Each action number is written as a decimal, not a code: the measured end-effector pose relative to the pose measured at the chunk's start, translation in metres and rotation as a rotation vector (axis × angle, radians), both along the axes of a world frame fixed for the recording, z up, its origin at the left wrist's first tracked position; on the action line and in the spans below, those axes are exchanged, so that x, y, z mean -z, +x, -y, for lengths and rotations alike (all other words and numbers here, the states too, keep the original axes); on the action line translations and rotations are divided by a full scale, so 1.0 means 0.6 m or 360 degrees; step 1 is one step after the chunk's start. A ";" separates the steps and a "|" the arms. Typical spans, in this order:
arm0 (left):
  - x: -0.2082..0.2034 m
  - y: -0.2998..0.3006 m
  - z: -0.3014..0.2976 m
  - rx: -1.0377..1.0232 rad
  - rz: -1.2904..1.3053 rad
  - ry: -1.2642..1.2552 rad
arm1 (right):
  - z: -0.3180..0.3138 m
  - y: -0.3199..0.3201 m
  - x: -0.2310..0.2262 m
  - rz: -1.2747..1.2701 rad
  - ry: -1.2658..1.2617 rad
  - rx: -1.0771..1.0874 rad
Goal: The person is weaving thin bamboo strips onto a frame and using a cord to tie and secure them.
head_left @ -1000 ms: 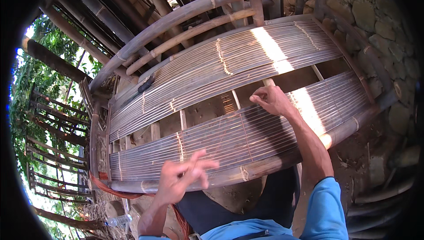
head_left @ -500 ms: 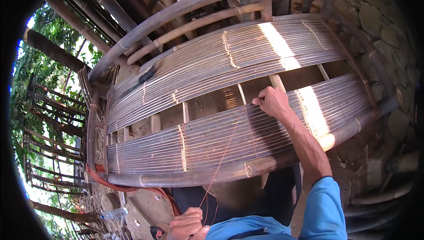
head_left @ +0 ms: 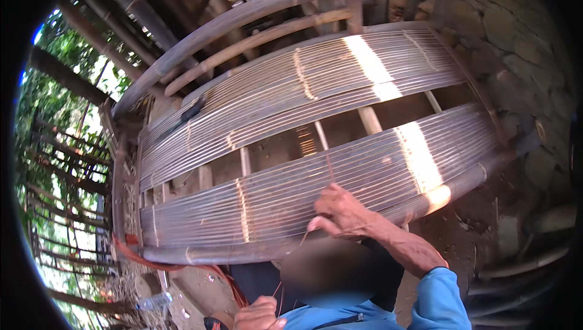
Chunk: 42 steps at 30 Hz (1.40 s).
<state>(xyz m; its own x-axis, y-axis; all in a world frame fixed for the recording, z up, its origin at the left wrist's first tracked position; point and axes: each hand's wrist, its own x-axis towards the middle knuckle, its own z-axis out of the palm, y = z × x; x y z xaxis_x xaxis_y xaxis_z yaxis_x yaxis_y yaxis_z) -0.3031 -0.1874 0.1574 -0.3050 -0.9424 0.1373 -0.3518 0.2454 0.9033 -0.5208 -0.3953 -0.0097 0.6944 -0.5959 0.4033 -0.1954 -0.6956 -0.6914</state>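
A bamboo bench with a seat of thin split-bamboo slats fills the middle. Its near slat panel (head_left: pixel 285 199) and far slat panel (head_left: pixel 255 111) lie apart, with a gap between them crossed by short supports. A thin reddish-brown cord (head_left: pixel 330 167) comes from the near panel's inner edge to my right hand (head_left: pixel 340 210), whose fingers are curled around it above the slats. Low in the view, my left hand (head_left: pixel 259 314) is closed on the same cord, close to my body. Part of the cord between the hands is blurred.
A dark-handled tool (head_left: pixel 193 110) rests on the far panel at the left. A bundle of reddish strands (head_left: pixel 228 276) hangs by the front bamboo rail (head_left: pixel 243 253). On the ground lies a clear plastic bottle (head_left: pixel 155 301). A stone wall (head_left: pixel 507 23) stands at the right.
My right hand has moved from the gap at the panel's inner edge toward me, nearer the front rail. My left hand stays low. The view has shifted slightly.
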 end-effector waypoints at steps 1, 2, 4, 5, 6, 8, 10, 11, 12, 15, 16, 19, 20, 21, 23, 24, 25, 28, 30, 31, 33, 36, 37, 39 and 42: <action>0.000 -0.005 0.005 0.0071 -0.0022 0.0008 | 0.001 -0.001 -0.005 -0.0022 0.0008 0.0071; 0.004 -0.010 0.010 0.0219 0.0164 -0.0004 | 0.001 -0.007 -0.008 0.0082 -0.0018 0.0029; 0.033 -0.017 0.009 0.0446 0.0466 -0.0068 | -0.006 -0.027 -0.023 0.0212 -0.0174 0.0115; 0.053 -0.019 0.001 0.0504 0.0435 -0.0082 | -0.011 -0.054 -0.030 0.0178 -0.0180 0.0173; 0.078 -0.022 -0.006 0.0570 0.0592 -0.0119 | -0.015 -0.086 -0.037 0.0113 -0.0261 0.0559; 0.096 -0.026 -0.018 0.0666 0.0871 0.0051 | -0.029 -0.159 -0.033 0.0012 -0.0259 0.1299; 0.094 -0.020 -0.003 0.0920 0.0900 0.0043 | -0.054 -0.242 -0.044 -0.0239 -0.0125 0.1948; 0.086 -0.023 0.014 0.1158 0.0934 0.0026 | -0.069 -0.270 -0.055 -0.0440 -0.0040 0.2112; 0.077 -0.030 0.029 0.1170 0.0946 0.0001 | -0.075 -0.290 -0.050 -0.0538 -0.0022 0.2124; 0.044 -0.073 0.103 0.0894 0.0687 -0.0418 | -0.072 -0.326 -0.007 -0.0732 -0.0187 0.2331; 0.038 -0.094 0.133 0.0767 0.0804 -0.0528 | -0.070 -0.334 -0.002 -0.0830 -0.0354 0.2472; 0.064 -0.140 0.174 0.0539 0.0962 -0.0574 | -0.084 -0.338 0.004 -0.0838 -0.0074 0.2452; 0.078 -0.155 0.178 0.0437 0.0993 -0.0493 | -0.087 -0.331 0.008 -0.0807 -0.0123 0.2467; 0.091 -0.168 0.183 0.0435 0.0998 -0.0503 | -0.086 -0.328 0.013 -0.0796 -0.0129 0.2469; 0.122 -0.194 0.187 0.0585 0.0828 -0.0286 | -0.091 -0.324 0.024 -0.0649 0.0024 0.2355; 0.135 -0.205 0.189 0.0588 0.0830 -0.0282 | -0.090 -0.318 0.025 -0.0565 -0.0099 0.2380; 0.148 -0.220 0.192 0.0568 0.0751 -0.0210 | -0.088 -0.318 0.034 -0.0566 -0.0102 0.2384; 0.182 -0.266 0.208 0.0405 0.0719 -0.0269 | -0.083 -0.310 0.058 -0.0378 -0.0216 0.2376; 0.210 -0.300 0.223 0.0263 0.0758 -0.0389 | -0.096 -0.301 0.045 -0.0416 -0.0136 0.2373; 0.226 -0.325 0.231 0.0202 0.0805 -0.0522 | -0.107 -0.304 0.042 -0.0470 -0.0060 0.2394; 0.261 -0.344 0.240 0.0120 0.0866 -0.0670 | -0.115 -0.289 0.027 -0.0433 -0.0021 0.2355; 0.315 -0.355 0.256 0.0059 0.0442 -0.0368 | -0.116 -0.259 -0.009 -0.0393 0.0054 0.2225; 0.319 -0.364 0.258 0.0088 0.0422 -0.0366 | -0.116 -0.267 0.004 -0.0456 -0.0016 0.2192; 0.314 -0.363 0.271 -0.0046 0.0219 0.0070 | -0.100 -0.273 0.039 -0.0564 -0.0176 0.2207; 0.282 -0.366 0.286 -0.0007 0.0213 0.0175 | -0.100 -0.266 0.038 -0.0653 -0.0181 0.2209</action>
